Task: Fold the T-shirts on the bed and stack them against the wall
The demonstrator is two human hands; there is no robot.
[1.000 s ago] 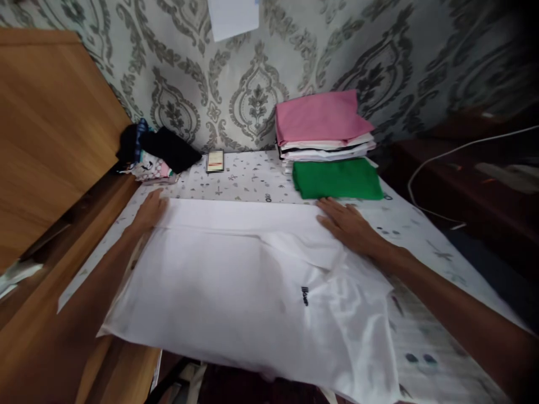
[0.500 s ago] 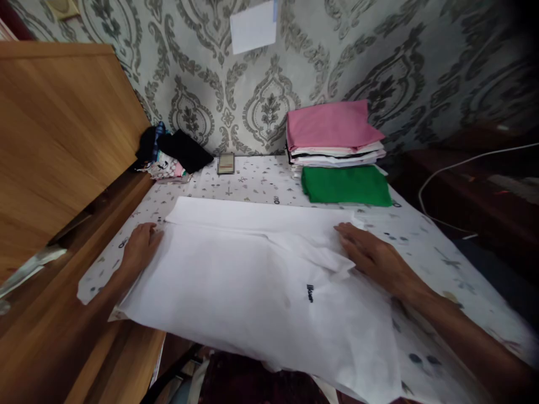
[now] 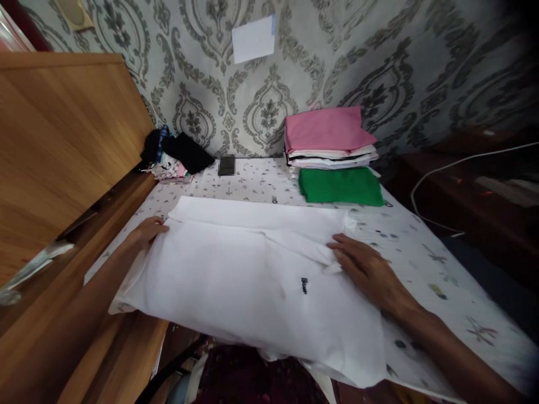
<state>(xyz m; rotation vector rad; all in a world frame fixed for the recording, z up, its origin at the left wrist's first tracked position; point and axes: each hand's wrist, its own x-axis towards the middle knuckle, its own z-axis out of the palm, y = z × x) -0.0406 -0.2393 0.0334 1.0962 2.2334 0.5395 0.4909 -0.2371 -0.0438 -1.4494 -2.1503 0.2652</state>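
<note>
A white shirt (image 3: pixel 236 280) with a small dark logo lies spread on the patterned table cover (image 3: pixel 412 247), its near edge hanging over the front. My left hand (image 3: pixel 145 231) rests on the shirt's left edge, fingers curled onto the cloth. On the right side my right hand (image 3: pixel 366 266) lies flat on the shirt, fingers stretched out beside a folded sleeve.
A stack of folded clothes topped in pink (image 3: pixel 326 132) stands at the back, with a folded green garment (image 3: pixel 339 185) in front. Dark clothes (image 3: pixel 177 151) lie back left beside a small dark phone (image 3: pixel 226 165). A wooden panel (image 3: pixel 59 140) rises left. A white cable (image 3: pixel 442 168) trails right.
Both hands have slid toward me along the shirt, from its far edge to about its middle. The camera view has tilted up a little.
</note>
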